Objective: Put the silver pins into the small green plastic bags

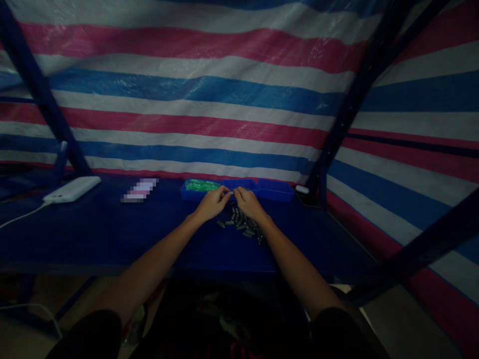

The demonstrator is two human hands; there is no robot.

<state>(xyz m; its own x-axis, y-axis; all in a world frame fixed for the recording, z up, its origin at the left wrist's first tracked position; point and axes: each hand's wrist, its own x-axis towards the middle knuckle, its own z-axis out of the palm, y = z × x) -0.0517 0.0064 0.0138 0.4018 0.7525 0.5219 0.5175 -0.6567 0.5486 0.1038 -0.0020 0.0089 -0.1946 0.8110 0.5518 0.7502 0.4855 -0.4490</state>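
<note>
My left hand (213, 203) and my right hand (247, 203) meet over the blue table, fingertips pinched close together. A tiny pale bit shows between them, too small and dim to name. Beneath and beside my right hand lies a loose heap of small dark-grey metallic cylinders (239, 219), partly covered by that hand and wrist. Just beyond my fingers stands a blue tray (275, 189) with compartments. Its left compartment contains shiny green pieces (202, 185), perhaps in clear wrapping. My hands hide part of the middle compartment.
On the left of the table (93, 229) lie a white power bank (73, 189) with a cable and a blurred-out flat object (140, 190). A small white case (301, 189) sits by the right post. Blue metal posts and striped sheeting (209, 89) enclose the table.
</note>
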